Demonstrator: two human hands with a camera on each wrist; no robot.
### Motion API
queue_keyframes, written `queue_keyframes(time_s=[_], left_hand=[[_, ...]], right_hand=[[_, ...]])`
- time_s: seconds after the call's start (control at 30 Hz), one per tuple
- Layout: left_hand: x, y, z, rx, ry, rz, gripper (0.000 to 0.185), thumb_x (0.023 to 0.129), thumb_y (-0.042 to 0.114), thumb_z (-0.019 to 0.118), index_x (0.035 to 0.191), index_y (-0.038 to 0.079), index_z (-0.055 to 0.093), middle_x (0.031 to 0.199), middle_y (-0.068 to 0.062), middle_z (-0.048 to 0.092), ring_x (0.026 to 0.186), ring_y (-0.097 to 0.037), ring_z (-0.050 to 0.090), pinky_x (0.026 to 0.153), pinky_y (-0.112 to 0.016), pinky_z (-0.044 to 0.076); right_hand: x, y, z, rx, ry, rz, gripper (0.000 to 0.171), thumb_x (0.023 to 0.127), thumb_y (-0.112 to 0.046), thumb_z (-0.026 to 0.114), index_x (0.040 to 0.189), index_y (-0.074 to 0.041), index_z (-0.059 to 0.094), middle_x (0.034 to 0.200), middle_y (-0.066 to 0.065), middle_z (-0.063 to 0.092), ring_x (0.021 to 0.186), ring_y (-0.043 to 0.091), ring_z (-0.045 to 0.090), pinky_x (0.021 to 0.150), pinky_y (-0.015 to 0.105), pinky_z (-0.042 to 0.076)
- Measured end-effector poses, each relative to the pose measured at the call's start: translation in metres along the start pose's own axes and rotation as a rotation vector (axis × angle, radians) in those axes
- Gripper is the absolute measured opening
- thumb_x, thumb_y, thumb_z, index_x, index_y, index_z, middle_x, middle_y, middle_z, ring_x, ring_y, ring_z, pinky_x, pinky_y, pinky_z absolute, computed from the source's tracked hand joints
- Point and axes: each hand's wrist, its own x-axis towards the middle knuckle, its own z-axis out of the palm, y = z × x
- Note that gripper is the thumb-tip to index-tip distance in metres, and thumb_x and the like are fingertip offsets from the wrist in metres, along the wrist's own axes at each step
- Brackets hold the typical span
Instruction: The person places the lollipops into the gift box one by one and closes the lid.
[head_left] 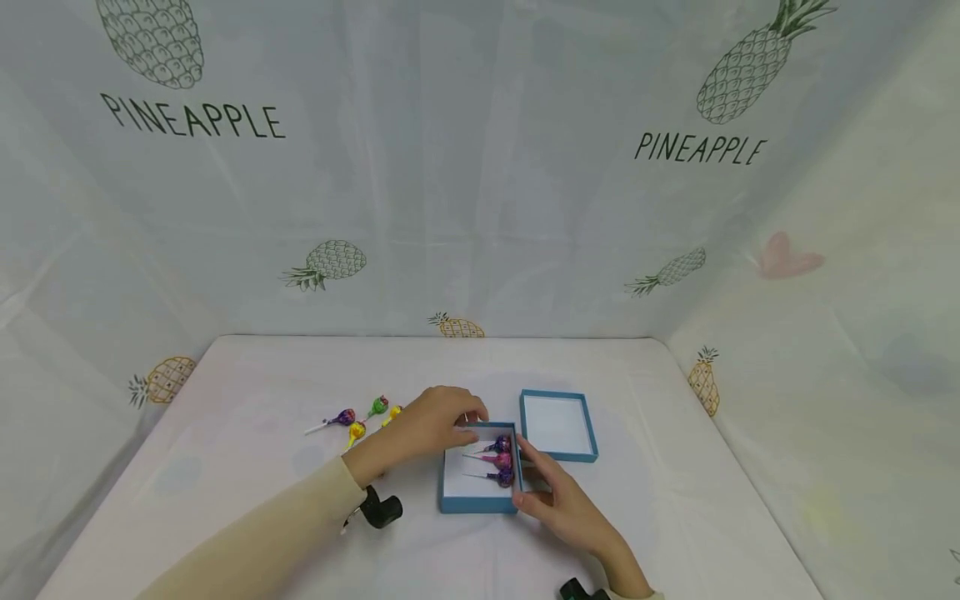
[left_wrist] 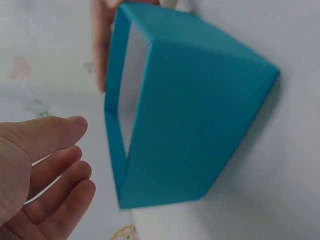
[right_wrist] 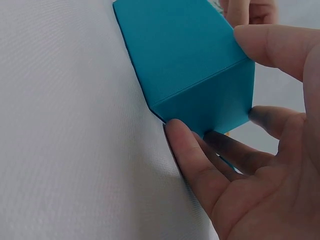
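Observation:
A blue open-topped box (head_left: 478, 505) with a white inside stands on the table in front of me. Three lollipops (head_left: 501, 460), two purple and one pink, lie in it along the right wall, sticks pointing left. My left hand (head_left: 438, 419) hovers over the box's far left corner, thumb and fingers loosely bent, apart from the wall in the left wrist view, with nothing between them. With its thumb at the near right corner and its fingers spread along the right wall, my right hand (head_left: 558, 500) holds the box (right_wrist: 200, 95).
Several more lollipops lie left of the box, among them a purple one (head_left: 345, 417), a green one (head_left: 379, 405) and a yellow one (head_left: 356, 432). A blue-rimmed lid (head_left: 580, 457), white inside, lies behind and right of the box. Printed curtains surround the white table (head_left: 247, 375).

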Motion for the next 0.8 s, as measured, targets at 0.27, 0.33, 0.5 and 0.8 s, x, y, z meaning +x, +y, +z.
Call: queue_keyframes(time_s=[0.27,0.33,0.5,0.8], left_hand=[[-0.012,-0.025,-0.038,0.045,0.084,-0.078,0.028,0.091,0.018,0.086,0.117,0.017,0.076,0.103,0.008,0.073,0.092,-0.012,0.069,0.081,-0.030,0.058],[-0.016,-0.034,-0.044,0.034,0.092,-0.129,0.028,0.092,0.019,0.086,0.118,0.018,0.075,0.104,0.009,0.072,0.093,-0.012,0.068,0.082,-0.031,0.057],[-0.024,-0.062,-0.052,0.032,0.111,-0.218,0.031,0.092,0.020,0.086,0.121,0.017,0.075,0.109,0.006,0.073,0.096,-0.015,0.068,0.085,-0.036,0.058],[-0.038,-0.101,-0.052,0.013,0.092,-0.327,0.034,0.094,0.019,0.083,0.126,0.014,0.073,0.121,-0.008,0.075,0.100,-0.020,0.068,0.089,-0.044,0.058]], right_hand=[[0.000,-0.001,-0.001,0.003,-0.003,-0.016,0.080,0.102,-0.029,0.074,0.169,-0.027,0.030,0.167,0.015,0.039,0.138,0.036,0.055,0.099,0.022,0.053],[0.000,-0.001,-0.001,-0.001,-0.005,-0.021,0.080,0.102,-0.029,0.074,0.169,-0.028,0.030,0.167,0.016,0.039,0.138,0.036,0.055,0.099,0.023,0.053],[-0.001,0.000,-0.001,-0.010,-0.008,-0.046,0.080,0.102,-0.028,0.073,0.169,-0.024,0.029,0.165,0.020,0.040,0.136,0.039,0.056,0.100,0.027,0.055],[-0.002,0.000,0.000,0.002,-0.011,-0.031,0.080,0.102,-0.026,0.073,0.169,-0.023,0.029,0.167,0.018,0.038,0.137,0.038,0.056,0.100,0.025,0.054]])
